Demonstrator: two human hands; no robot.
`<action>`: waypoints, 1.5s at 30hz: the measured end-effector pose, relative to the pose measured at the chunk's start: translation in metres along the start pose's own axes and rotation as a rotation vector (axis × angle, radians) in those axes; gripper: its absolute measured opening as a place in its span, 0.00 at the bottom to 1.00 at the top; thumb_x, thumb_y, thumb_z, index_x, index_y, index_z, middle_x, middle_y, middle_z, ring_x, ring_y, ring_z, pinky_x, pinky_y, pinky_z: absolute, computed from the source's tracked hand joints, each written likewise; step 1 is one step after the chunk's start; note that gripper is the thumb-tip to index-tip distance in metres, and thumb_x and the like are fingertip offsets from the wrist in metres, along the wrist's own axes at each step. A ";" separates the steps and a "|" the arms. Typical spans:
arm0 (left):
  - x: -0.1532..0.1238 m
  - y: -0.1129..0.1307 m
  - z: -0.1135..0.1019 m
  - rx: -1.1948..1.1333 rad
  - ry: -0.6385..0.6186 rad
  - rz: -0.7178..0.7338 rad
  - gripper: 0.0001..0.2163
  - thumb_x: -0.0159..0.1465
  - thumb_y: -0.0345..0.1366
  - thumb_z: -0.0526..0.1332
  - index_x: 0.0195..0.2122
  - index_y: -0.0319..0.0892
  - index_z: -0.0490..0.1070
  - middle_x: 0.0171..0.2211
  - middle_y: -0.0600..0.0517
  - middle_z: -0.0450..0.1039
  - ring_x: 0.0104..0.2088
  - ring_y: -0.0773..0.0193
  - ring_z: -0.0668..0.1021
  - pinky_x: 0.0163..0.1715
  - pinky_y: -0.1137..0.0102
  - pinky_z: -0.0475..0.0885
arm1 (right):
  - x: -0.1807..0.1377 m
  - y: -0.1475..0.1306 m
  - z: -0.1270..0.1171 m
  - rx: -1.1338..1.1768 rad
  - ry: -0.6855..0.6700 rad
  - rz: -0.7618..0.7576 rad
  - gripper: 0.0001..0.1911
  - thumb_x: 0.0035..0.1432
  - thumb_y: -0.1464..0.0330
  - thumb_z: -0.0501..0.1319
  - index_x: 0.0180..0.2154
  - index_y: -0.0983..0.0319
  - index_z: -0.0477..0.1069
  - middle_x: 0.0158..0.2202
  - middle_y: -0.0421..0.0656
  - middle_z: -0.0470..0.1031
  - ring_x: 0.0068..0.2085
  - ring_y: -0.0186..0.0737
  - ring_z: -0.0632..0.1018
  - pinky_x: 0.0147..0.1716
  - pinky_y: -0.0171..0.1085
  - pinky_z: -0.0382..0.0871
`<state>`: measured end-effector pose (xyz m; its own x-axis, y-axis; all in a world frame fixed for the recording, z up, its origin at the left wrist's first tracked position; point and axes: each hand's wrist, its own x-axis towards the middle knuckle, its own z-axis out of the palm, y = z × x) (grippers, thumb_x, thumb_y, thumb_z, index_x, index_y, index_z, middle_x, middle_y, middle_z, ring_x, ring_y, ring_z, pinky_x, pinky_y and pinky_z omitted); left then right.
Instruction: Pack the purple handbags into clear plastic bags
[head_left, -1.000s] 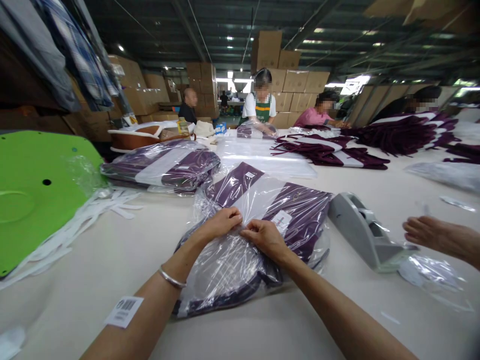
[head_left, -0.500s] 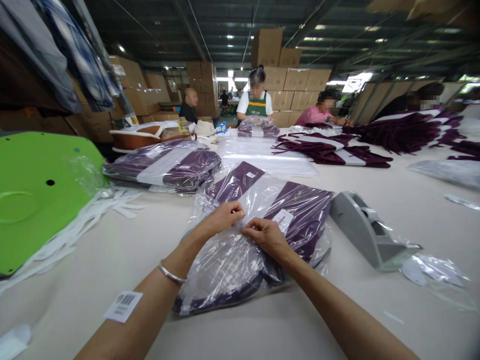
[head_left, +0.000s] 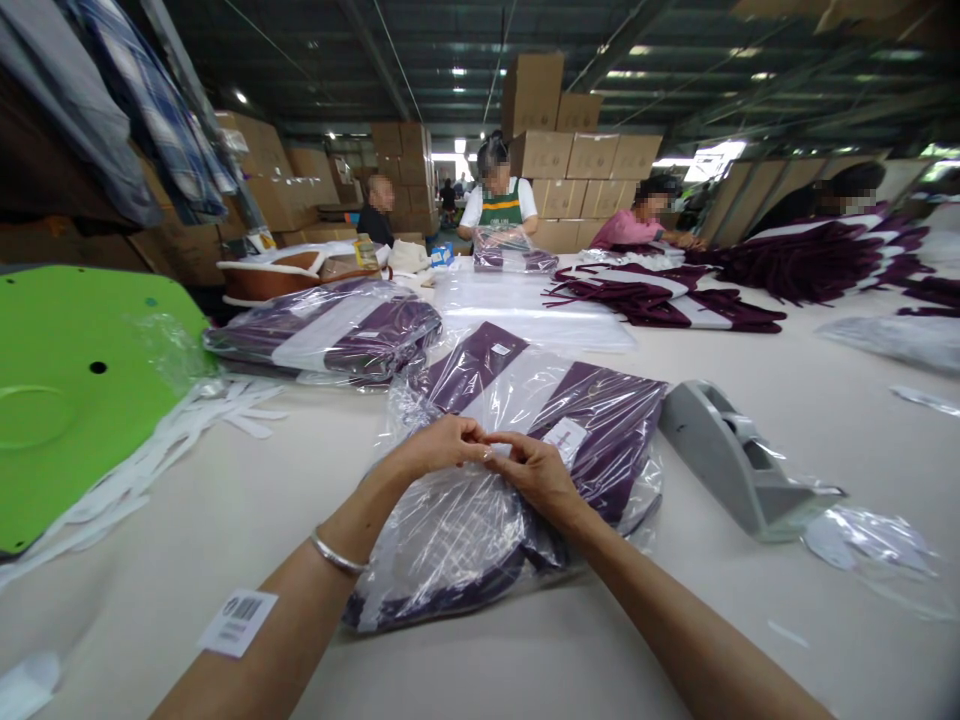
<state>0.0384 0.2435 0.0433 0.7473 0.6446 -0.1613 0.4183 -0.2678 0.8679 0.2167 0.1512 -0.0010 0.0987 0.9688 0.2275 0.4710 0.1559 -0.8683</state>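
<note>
A clear plastic bag [head_left: 450, 545] lies in front of me with a folded purple garment [head_left: 480, 365] inside; a broad pale strip [head_left: 517, 388] runs down its middle. My left hand [head_left: 450, 442] is over the bag's middle, thumb and forefinger pinched. From the right, my right hand [head_left: 540, 478] meets it, also in a pinch, so that the fingertips touch. A small whitish bit shows between them; whether it is bag film or something else, I cannot tell. Beside my right hand, a white tag [head_left: 565, 440] shows through the film. A barcode sticker [head_left: 238, 622] is on my left forearm.
Right of the bag stands a grey tape dispenser [head_left: 739, 460]. Bagged purple garments [head_left: 330, 335] lie to the left, near a green board [head_left: 90, 400] and white strips [head_left: 150, 470]. Flat clear bags [head_left: 525, 310] and purple garments [head_left: 675, 300] lie farther back. Co-workers [head_left: 499, 205] are across the table [head_left: 840, 400].
My hands have come together: the left has moved slightly right and down, and the fingertips now touch. The co-worker in the green apron has leaned forward and left.
</note>
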 end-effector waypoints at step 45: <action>0.008 -0.022 0.034 0.659 0.542 0.020 0.09 0.61 0.44 0.61 0.31 0.46 0.76 0.41 0.49 0.78 0.47 0.52 0.74 0.49 0.59 0.63 | -0.151 -0.009 -0.216 -0.541 0.296 0.337 0.12 0.58 0.61 0.60 0.43 0.57 0.74 0.30 0.40 0.79 0.32 0.42 0.78 0.34 0.38 0.66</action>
<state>0.0529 0.2297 0.0069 0.4778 0.8438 0.2444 0.7479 -0.5367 0.3907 0.3865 -0.0382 0.0675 0.5146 0.8420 0.1619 0.7353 -0.3363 -0.5885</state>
